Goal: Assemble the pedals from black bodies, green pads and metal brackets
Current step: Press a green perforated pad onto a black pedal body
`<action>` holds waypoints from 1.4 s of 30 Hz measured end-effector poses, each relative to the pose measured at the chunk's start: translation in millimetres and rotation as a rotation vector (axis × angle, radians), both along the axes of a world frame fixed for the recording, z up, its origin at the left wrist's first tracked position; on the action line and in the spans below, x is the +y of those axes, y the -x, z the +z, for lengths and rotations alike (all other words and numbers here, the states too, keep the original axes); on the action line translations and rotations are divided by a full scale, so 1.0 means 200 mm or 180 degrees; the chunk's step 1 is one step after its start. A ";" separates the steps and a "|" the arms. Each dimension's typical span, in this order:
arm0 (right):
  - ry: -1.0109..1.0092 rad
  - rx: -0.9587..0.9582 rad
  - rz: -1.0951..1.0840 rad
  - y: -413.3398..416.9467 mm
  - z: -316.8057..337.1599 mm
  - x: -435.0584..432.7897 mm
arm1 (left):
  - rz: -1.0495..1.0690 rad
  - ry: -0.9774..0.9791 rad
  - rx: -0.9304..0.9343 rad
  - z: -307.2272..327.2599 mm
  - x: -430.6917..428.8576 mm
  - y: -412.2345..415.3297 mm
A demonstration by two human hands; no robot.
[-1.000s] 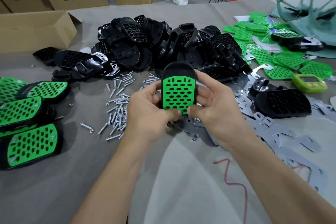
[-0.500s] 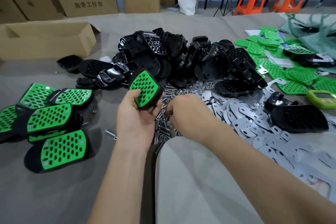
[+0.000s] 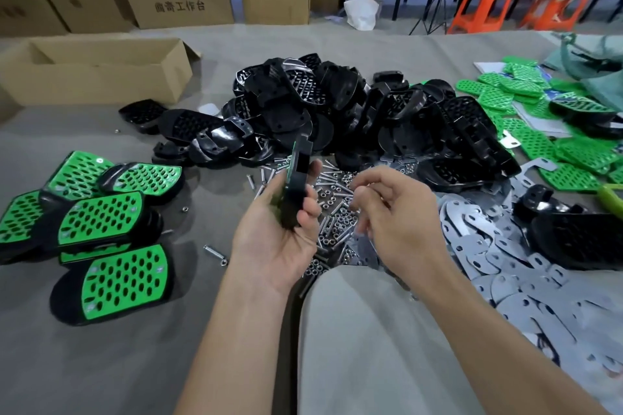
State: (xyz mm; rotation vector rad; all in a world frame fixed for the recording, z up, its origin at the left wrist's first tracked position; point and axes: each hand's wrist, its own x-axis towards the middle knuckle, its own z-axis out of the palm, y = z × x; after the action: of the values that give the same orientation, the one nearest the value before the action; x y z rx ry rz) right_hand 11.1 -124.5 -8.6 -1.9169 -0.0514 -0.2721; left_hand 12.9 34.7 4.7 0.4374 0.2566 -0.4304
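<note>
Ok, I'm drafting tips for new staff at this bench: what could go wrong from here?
1. The left hand grips the pedal edge-on by its lower end. If the green pad is not yet fastened, it may slip out.
2. The right hand hovers over the mixed screws and nuts, so picking the wrong piece or dropping one seems likely. One loose screw already lies apart near the left wrist.
</note>
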 end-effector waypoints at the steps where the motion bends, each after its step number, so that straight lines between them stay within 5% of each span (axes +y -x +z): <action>1: -0.0170 0.0091 0.0069 0.01 0.01 -0.01 | -0.0013 -0.0047 -0.0028 0.00 0.00 0.00; 4: -0.0435 0.0224 0.0095 0.01 0.02 -0.04 | -0.0004 -0.0241 -0.0088 -0.01 -0.01 -0.01; 7: -0.0495 0.0235 0.0054 0.00 0.05 -0.07 | 0.0424 -0.1101 -0.0093 -0.02 -0.07 -0.01; 9: -0.0846 0.0284 0.0077 -0.01 0.06 -0.08 | 0.1064 -0.2143 -0.0288 -0.04 -0.12 0.00; 12: -0.1696 0.0470 0.0078 -0.02 0.08 -0.13 | 0.1629 -0.4505 -0.1047 -0.10 -0.17 0.01; 14: -0.1843 0.0423 0.0095 -0.03 0.08 -0.15 | 0.1664 -0.5102 -0.1341 -0.12 -0.20 0.03; 25: -0.0745 -0.0203 -0.0027 -0.03 0.07 -0.17 | 0.1740 -0.5081 -0.2054 -0.10 -0.24 0.08; 31: 0.0615 -0.0684 -0.0291 0.00 0.04 -0.09 | 0.1935 -0.5201 -0.2224 -0.09 -0.25 0.10; 34: -0.0293 -0.0146 -0.0069 -0.04 0.06 -0.10 | 0.2046 -0.4969 -0.2185 -0.08 -0.24 0.11; 38: -0.1555 0.0727 0.0715 -0.07 0.05 -0.21 | 0.1601 -0.3641 -0.2229 -0.05 -0.23 0.09; 40: -0.1639 0.0984 0.1332 -0.06 0.05 -0.23 | 0.1399 -0.3446 -0.2352 -0.05 -0.22 0.09; 42: -0.1261 0.0786 0.1217 -0.05 0.06 -0.20 | 0.1439 -0.3444 -0.2170 -0.05 -0.22 0.07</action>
State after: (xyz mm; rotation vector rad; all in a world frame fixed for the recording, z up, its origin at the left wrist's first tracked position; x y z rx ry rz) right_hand 21.2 -164.4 2.8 -1.4964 -0.1831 0.2011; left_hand -2.0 -9.9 -5.8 1.5085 -0.1095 0.3633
